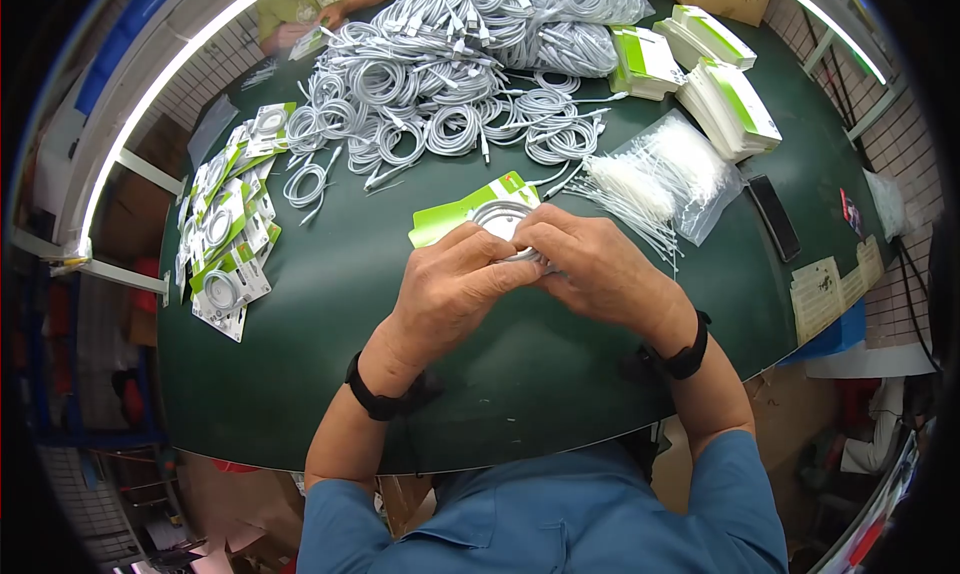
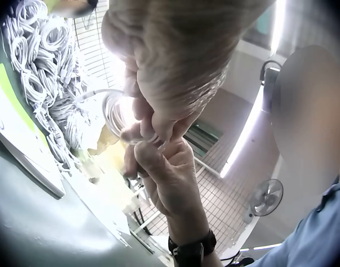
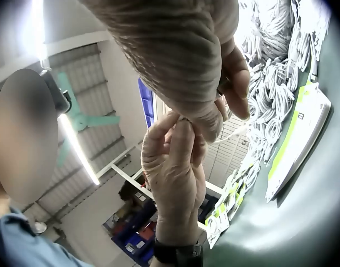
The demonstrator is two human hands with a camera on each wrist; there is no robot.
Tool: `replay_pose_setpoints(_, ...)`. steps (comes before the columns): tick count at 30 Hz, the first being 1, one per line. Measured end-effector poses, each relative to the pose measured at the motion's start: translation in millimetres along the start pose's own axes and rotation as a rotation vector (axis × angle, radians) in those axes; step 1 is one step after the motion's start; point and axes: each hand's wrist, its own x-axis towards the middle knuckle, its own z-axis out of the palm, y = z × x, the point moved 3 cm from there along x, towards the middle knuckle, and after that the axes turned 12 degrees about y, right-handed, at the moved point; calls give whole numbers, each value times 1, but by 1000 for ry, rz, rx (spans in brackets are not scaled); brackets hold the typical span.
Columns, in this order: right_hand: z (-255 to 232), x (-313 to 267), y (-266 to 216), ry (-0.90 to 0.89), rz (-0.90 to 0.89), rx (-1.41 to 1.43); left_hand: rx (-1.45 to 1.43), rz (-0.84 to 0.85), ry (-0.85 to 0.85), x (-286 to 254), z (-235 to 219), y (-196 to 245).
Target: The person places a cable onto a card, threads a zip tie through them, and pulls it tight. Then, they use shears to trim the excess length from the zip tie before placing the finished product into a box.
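Both hands meet over the green table, their fingertips close together on a coiled white cable (image 1: 497, 214). The left hand (image 1: 452, 279) pinches the coil's near side between thumb and fingers. The right hand (image 1: 598, 264) grips the same coil from the other side, its fingers curled. Beneath and beyond the coil lies a green and white card (image 1: 440, 220). In the left wrist view the coil (image 2: 113, 114) stands up out of the fingers. What lies exactly between the fingertips is hidden.
Coiled cables (image 1: 400, 84) are heaped at the back. Packed cards (image 1: 222, 224) lie at the left. Card stacks (image 1: 735, 109), a bag of white ties (image 1: 690, 164) and a dark phone (image 1: 773, 219) lie at the right. Another person's hands (image 1: 330, 16) are at the far side.
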Motion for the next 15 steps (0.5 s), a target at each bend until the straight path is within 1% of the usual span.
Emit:
replay_pose_setpoints(2,1,-3,5,-61,37,-46,-16,-8,-54,-2,-1,0)
replay_pose_setpoints(5,1,-5,13,-76,-18,-22,-66,-25,-102,-4,-2,-1)
replay_pose_setpoints(7,2,-6,13,-82,-5,2,-97,-44,-134,-8,-3,-4)
replay_pose_setpoints(11,4,-8,14,-96,31,78,-73,-20,-171,-12,-2,-6)
replay_pose_setpoints(14,-8,-4,4,-169,268,283,-75,-6,-201,-9,-3,-5)
replay_pose_setpoints(15,-12,-2,3,-190,270,291,-88,-3,-202,-8,-4,-6)
